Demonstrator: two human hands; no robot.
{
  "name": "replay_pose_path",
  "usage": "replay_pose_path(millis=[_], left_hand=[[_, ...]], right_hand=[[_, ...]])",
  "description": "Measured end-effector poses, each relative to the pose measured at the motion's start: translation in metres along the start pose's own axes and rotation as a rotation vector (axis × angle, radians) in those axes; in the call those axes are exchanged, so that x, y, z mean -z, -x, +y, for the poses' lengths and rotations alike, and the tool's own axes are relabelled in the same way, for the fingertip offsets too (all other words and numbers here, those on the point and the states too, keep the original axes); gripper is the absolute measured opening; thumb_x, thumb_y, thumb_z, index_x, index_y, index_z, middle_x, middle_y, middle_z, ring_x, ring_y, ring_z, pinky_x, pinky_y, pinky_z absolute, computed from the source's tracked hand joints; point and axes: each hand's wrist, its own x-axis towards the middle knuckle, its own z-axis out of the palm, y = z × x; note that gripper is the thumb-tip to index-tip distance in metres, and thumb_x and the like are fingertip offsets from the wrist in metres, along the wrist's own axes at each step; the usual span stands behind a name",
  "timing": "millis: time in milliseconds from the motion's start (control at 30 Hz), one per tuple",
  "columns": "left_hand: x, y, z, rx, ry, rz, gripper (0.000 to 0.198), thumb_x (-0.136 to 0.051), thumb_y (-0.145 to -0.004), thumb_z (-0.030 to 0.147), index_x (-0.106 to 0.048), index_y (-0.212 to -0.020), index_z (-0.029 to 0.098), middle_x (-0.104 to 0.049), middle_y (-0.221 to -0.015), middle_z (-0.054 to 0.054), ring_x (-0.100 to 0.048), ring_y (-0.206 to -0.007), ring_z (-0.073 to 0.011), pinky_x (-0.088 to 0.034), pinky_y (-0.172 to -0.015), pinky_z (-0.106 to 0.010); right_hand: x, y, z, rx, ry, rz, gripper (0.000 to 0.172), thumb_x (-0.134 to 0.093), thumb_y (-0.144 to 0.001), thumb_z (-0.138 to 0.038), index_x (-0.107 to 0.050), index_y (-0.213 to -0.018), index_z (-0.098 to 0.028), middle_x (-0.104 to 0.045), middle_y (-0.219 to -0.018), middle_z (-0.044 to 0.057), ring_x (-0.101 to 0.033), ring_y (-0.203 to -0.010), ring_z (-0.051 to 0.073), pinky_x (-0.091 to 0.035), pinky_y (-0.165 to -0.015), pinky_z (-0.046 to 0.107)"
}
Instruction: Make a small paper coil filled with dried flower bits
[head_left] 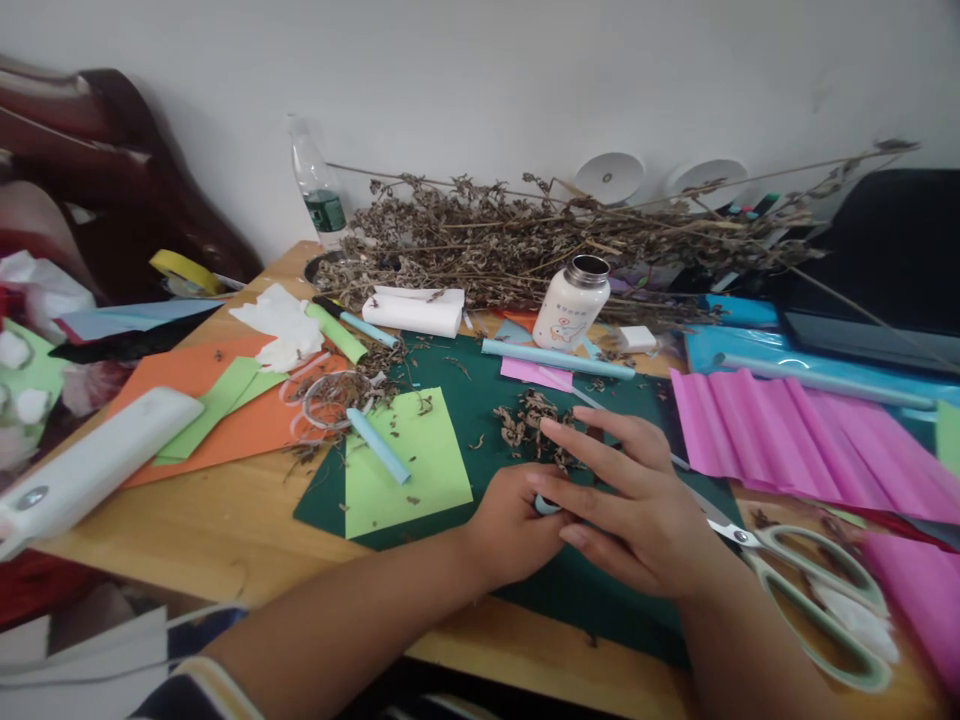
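My left hand (517, 528) is closed around a light blue paper tube (547, 506); only a short end of it shows between the hands. Fingers apart, my right hand (636, 500) reaches over the left one, close to the tube's end, with nothing plainly held. Just beyond both hands lies a heap of dried, curled brown leaves (534, 415) on the green cutting mat (480, 390). To the left, a square of light green paper (409, 510) carries another light blue paper tube (379, 446) and scattered leaf bits. What the right fingertips touch is partly hidden.
Scissors (814, 570) lie by my right forearm, near pleated pink paper (795, 435). A white open bottle (574, 305) stands behind a long blue tube (559, 358). Dried plant stalks (480, 230) stretch along the wall. Orange paper (232, 420) and a white device (105, 460) are left.
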Motion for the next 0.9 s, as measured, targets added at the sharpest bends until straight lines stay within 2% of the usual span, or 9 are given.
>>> replay_pose_path(millis=[100, 267, 467, 667, 900], left_hand=[[-0.0001, 0.0002, -0.0005, 0.004, -0.020, 0.008, 0.021, -0.047, -0.065, 0.018, -0.035, -0.048, 0.013, -0.037, -0.049, 0.003, -0.034, -0.050, -0.0073, -0.029, -0.046, -0.019], [0.0007, 0.0006, 0.0010, 0.006, -0.042, -0.041, 0.015, -0.045, -0.070, 0.018, -0.046, -0.056, 0.012, -0.042, -0.052, 0.002, -0.038, -0.051, -0.0082, -0.032, -0.048, -0.019], [0.0016, 0.0008, -0.0003, -0.039, -0.106, -0.011, 0.021, -0.048, -0.068, 0.019, -0.039, -0.050, 0.014, -0.038, -0.050, 0.004, -0.037, -0.049, -0.0071, -0.031, -0.047, -0.018], [0.0029, 0.0005, -0.0008, -0.051, -0.121, -0.045, 0.013, -0.048, -0.065, 0.014, -0.042, -0.053, 0.014, -0.042, -0.051, 0.003, -0.040, -0.051, -0.0077, -0.032, -0.049, -0.018], [0.0035, 0.0003, 0.0011, -0.069, -0.142, -0.058, 0.008, -0.047, -0.064, 0.011, -0.045, -0.056, 0.014, -0.043, -0.054, 0.003, -0.041, -0.052, -0.0078, -0.031, -0.050, -0.018]], right_hand=[[-0.0039, -0.0001, 0.0025, 0.015, -0.035, -0.001, 0.032, -0.047, -0.071, -0.032, -0.053, -0.102, -0.027, -0.041, -0.124, 0.004, -0.031, -0.113, 0.028, -0.030, -0.084, 0.047], [-0.0077, 0.0006, 0.0009, -0.050, -0.169, 0.061, 0.042, -0.040, -0.072, -0.034, -0.044, -0.112, -0.018, -0.034, -0.128, 0.010, -0.029, -0.115, 0.029, -0.030, -0.087, 0.048], [-0.0034, 0.0015, -0.0024, -0.068, -0.226, 0.133, 0.023, -0.042, -0.071, -0.026, -0.058, -0.088, -0.022, -0.034, -0.128, 0.004, -0.029, -0.114, 0.030, -0.030, -0.088, 0.049], [-0.0008, 0.0029, -0.0027, -0.033, -0.208, 0.186, 0.024, -0.041, -0.072, -0.027, -0.058, -0.089, -0.025, -0.035, -0.127, 0.001, -0.031, -0.112, 0.029, -0.030, -0.088, 0.048], [0.0014, 0.0010, -0.0060, -0.023, -0.246, 0.169, 0.024, -0.040, -0.072, -0.033, -0.057, -0.082, -0.020, -0.039, -0.123, 0.005, -0.032, -0.111, 0.030, -0.030, -0.087, 0.048]])
